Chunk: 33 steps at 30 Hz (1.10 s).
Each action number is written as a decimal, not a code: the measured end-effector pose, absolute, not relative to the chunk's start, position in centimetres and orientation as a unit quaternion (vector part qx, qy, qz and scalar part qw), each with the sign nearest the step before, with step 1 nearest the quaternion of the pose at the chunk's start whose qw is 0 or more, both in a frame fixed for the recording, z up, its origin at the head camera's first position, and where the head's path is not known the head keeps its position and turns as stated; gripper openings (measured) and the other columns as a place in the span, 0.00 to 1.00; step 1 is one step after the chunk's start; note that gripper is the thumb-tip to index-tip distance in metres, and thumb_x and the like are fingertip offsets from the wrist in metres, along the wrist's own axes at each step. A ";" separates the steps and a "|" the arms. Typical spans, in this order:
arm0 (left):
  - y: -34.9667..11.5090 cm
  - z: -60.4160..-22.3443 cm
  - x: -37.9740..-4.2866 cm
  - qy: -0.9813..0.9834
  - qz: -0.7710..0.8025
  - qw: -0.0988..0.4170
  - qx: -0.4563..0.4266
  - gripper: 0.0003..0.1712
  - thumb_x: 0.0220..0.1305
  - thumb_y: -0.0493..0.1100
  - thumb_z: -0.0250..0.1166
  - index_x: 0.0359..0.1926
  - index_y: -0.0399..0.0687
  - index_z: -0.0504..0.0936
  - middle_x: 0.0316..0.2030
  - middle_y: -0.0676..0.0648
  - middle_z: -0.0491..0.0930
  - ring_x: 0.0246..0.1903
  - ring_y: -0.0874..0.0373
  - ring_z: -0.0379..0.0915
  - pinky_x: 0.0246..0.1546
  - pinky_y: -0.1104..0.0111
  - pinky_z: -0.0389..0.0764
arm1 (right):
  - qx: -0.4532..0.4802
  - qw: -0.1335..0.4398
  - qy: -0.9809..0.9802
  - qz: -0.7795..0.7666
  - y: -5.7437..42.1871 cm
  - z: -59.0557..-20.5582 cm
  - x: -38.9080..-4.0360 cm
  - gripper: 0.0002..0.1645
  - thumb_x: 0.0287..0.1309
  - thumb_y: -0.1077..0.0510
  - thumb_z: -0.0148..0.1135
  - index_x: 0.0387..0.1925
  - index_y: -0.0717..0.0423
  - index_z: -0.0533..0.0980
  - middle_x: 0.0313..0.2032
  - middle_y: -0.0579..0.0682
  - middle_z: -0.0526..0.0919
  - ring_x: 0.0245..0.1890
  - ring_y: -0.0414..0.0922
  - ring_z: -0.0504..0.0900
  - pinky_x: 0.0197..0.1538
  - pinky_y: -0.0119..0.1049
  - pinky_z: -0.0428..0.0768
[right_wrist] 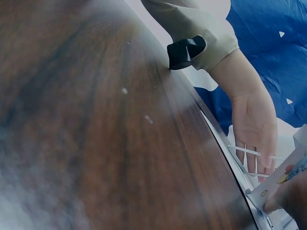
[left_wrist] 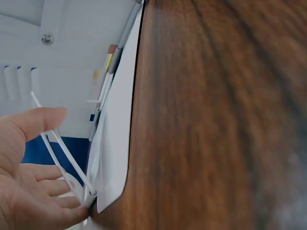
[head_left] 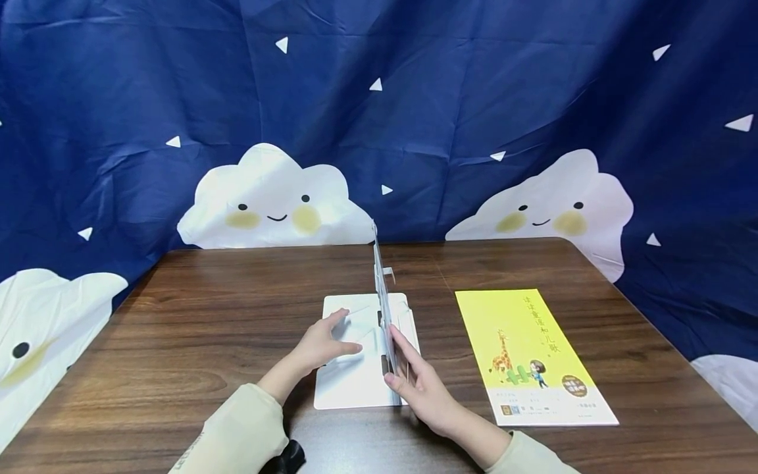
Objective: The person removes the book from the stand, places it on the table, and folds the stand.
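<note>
A white book stand has its base [head_left: 349,388] flat on the table, with a thin panel [head_left: 383,309] standing upright from it. My right hand [head_left: 426,395] grips the panel's near edge, thumb on the left face and fingers on the right. Left of the panel, my left hand [head_left: 316,345] hovers over the base with thumb and fingers spread. A white wire support [left_wrist: 72,158] runs between that thumb and the fingers in the left wrist view; whether they press on it I cannot tell. In the right wrist view, part of a printed panel face [right_wrist: 280,179] shows.
A yellow book [head_left: 503,316] with a giraffe and a child on its cover lies to the right of the stand. Both rest on a brown wooden table [head_left: 237,296]. Behind it hangs a dark blue cloth [head_left: 414,85] with smiling clouds.
</note>
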<state>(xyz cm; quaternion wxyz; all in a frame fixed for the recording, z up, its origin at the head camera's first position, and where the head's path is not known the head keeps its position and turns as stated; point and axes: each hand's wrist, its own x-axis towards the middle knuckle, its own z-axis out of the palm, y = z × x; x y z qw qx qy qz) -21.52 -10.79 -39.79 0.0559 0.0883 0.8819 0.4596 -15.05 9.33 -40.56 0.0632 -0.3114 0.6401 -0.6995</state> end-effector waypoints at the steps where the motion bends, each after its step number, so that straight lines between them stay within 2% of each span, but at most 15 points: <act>1: -10.7 -39.8 -21.5 0.886 0.451 0.054 0.092 0.43 0.41 0.45 0.70 0.59 0.39 0.62 0.58 0.38 0.59 0.58 0.44 0.51 0.54 0.53 0.55 | -0.311 0.064 0.640 -0.700 9.3 -40.5 -15.0 0.38 0.56 0.71 0.46 0.64 0.59 0.41 0.64 0.61 0.37 0.62 0.48 0.37 0.58 0.30 0.47; 5: -10.5 -39.8 -21.5 0.901 0.417 0.035 0.114 0.42 0.41 0.46 0.69 0.57 0.35 0.63 0.57 0.36 0.59 0.57 0.43 0.52 0.55 0.55 0.55 | -0.313 0.065 0.636 -0.702 9.3 -40.6 -15.0 0.38 0.57 0.71 0.46 0.65 0.59 0.41 0.64 0.61 0.38 0.62 0.48 0.38 0.57 0.29 0.48; 13: -9.9 -40.1 -21.4 0.931 0.329 0.000 0.162 0.42 0.41 0.46 0.69 0.55 0.28 0.63 0.55 0.30 0.60 0.56 0.37 0.50 0.54 0.51 0.54 | -0.317 0.064 0.635 -0.702 9.2 -40.6 -15.1 0.38 0.56 0.72 0.46 0.64 0.60 0.41 0.63 0.61 0.37 0.62 0.48 0.37 0.57 0.29 0.48; 33: -9.0 -40.1 -21.0 0.956 0.242 -0.011 0.168 0.44 0.42 0.53 0.67 0.54 0.27 0.64 0.55 0.31 0.61 0.56 0.36 0.50 0.53 0.48 0.55 | -0.286 0.073 0.655 -0.696 9.3 -40.4 -15.0 0.39 0.56 0.68 0.49 0.65 0.55 0.43 0.64 0.59 0.40 0.62 0.47 0.40 0.57 0.30 0.50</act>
